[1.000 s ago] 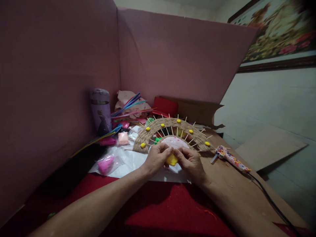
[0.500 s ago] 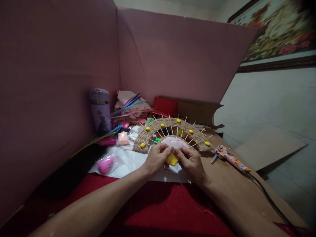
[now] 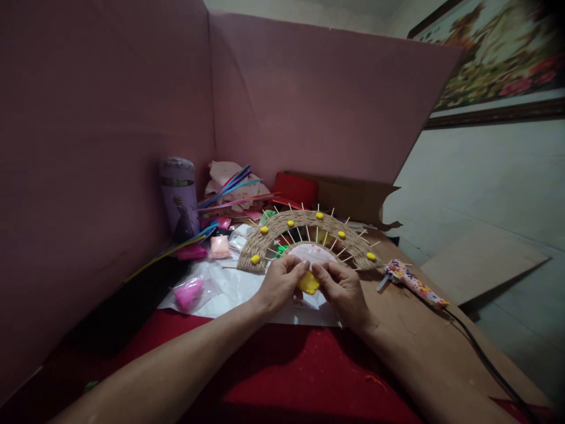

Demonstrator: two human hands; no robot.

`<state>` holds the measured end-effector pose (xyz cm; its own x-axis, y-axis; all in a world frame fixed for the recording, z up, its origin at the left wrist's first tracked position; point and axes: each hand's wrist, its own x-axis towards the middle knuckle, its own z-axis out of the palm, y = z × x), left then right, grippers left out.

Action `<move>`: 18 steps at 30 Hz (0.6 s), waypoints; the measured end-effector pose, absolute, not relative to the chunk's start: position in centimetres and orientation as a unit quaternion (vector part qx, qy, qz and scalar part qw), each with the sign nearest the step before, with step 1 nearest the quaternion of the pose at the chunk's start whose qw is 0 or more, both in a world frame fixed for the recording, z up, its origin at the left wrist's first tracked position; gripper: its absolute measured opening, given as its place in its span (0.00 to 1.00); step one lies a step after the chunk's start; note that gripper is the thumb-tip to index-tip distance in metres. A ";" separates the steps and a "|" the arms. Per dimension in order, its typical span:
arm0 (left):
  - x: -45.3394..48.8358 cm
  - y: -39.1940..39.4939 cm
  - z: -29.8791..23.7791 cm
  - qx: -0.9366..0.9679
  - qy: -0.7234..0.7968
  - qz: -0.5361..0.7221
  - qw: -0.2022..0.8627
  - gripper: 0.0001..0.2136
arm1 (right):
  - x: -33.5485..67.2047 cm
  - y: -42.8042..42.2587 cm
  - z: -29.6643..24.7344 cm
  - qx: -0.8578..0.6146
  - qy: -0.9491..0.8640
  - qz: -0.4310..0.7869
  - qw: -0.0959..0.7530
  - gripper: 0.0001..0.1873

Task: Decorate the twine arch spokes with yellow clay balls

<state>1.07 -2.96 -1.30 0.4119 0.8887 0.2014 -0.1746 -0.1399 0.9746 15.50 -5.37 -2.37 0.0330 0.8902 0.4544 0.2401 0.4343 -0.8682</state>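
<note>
A soft yellow lump that looks like modelling clay (image 3: 309,284) is pinched between my two hands. My left hand (image 3: 282,281) grips its left side with thumb and bent fingers. On the other side my right hand (image 3: 343,290) holds it the same way, the thumbs close together. Just beyond lies a half-round woven twine arch (image 3: 304,219) on thin sticks, with several yellow dots (image 3: 341,234) on its band. Its pale inner half-disc (image 3: 312,253) bears small pink spots and is partly covered by my fingers.
A glue gun (image 3: 415,284) in flowered wrap lies right on brown cardboard, its cord trailing forward. At left are a bag of pink clay (image 3: 189,293), a peach packet (image 3: 219,247), pipe cleaners (image 3: 233,185) and a purple tumbler (image 3: 180,200). Pink panels (image 3: 309,100) stand behind; red cloth (image 3: 282,371) lies in front.
My right thumb and fingers have shifted slightly on the yellow lump, which shows a somewhat changed outline. The arch and other things have stayed put.
</note>
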 end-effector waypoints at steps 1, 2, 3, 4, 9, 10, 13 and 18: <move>1.1 -3.0 -1.3 0.603 0.295 0.456 0.584 0.19 | 15.5 -5.4 -2.4 -0.446 -0.632 0.290 0.564 0.17; 1.1 -3.0 -1.3 0.603 0.295 0.458 0.582 0.19 | 15.5 -5.4 -2.4 -0.444 -0.632 0.292 0.564 0.16; 1.1 -3.0 -1.2 0.605 0.295 0.460 0.580 0.19 | 15.5 -5.4 -2.4 -0.443 -0.632 0.294 0.564 0.16; 1.1 -3.0 -1.2 0.606 0.295 0.461 0.577 0.19 | 15.5 -5.4 -2.5 -0.443 -0.632 0.294 0.564 0.16; 1.1 -3.0 -1.2 0.612 0.295 0.463 0.569 0.19 | 15.6 -5.4 -2.5 -0.448 -0.637 0.282 0.561 0.17; 1.1 -3.0 -1.3 0.614 0.294 0.464 0.567 0.19 | 15.6 -5.4 -2.5 -0.448 -0.638 0.279 0.560 0.17; 1.1 -2.9 -1.3 0.617 0.293 0.468 0.561 0.18 | 15.6 -5.4 -2.4 -0.448 -0.641 0.275 0.560 0.17; 1.1 -2.9 -1.3 0.616 0.297 0.469 0.559 0.18 | 15.7 -5.4 -2.5 -0.445 -0.648 0.277 0.553 0.17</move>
